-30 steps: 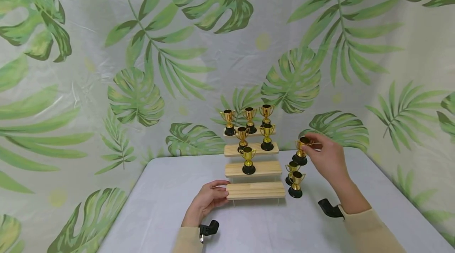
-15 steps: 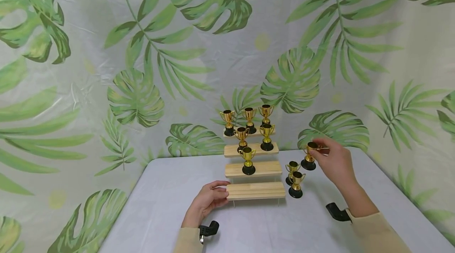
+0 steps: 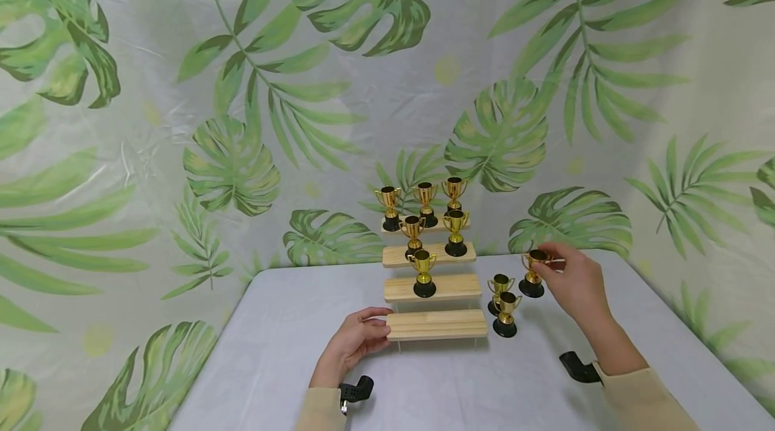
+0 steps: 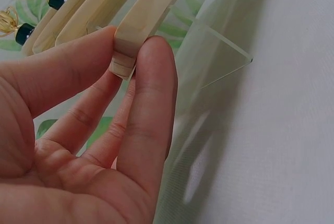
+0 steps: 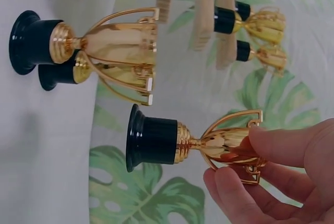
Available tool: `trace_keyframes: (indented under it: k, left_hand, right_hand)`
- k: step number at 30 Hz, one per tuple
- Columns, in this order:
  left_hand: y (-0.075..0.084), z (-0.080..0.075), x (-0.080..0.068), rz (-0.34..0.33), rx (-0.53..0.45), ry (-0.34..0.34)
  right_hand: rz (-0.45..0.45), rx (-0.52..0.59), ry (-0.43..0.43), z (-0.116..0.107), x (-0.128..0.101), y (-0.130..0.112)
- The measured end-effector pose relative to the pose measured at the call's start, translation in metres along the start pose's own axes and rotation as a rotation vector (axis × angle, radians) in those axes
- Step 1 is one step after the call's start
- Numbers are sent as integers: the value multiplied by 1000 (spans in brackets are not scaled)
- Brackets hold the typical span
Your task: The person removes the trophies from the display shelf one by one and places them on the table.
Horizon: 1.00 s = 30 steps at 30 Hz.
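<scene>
Our head view looks forward and down over the grey counter (image 3: 278, 364); both wrist views sit close, sharing the stepped pale wooden stand (image 3: 436, 324) (image 4: 151, 10) (image 5: 203, 10).

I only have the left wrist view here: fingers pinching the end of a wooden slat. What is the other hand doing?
Observer: The right hand pinches a small gold trophy by its cup.
Operator: Is that trophy on the stand?
Observer: No, it is to the right of the stepped wooden stand, over the table, beside two other trophies.
Operator: Any trophies on the stand?
Observer: Six: three on the top step, two below, one on the third.
</scene>
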<state>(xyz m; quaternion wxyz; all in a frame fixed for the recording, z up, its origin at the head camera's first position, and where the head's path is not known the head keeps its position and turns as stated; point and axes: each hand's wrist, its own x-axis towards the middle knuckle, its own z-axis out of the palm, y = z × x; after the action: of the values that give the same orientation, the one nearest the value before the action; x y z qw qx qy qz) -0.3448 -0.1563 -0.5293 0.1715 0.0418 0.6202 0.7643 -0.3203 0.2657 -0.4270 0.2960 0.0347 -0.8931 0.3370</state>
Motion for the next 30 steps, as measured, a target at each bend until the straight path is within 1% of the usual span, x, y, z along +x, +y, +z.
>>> trace_keyframes:
  k: [11, 18, 30]
  left_hand:
    - [0, -1, 0, 0, 4, 10]
    - [0, 0, 0, -2, 5, 18]
    - [0, -1, 0, -1, 0, 15]
  right_hand:
    - [7, 2, -21, 14, -2, 13]
    - [29, -7, -41, 20, -5, 20]
    - [45, -17, -70, 32, -8, 28]
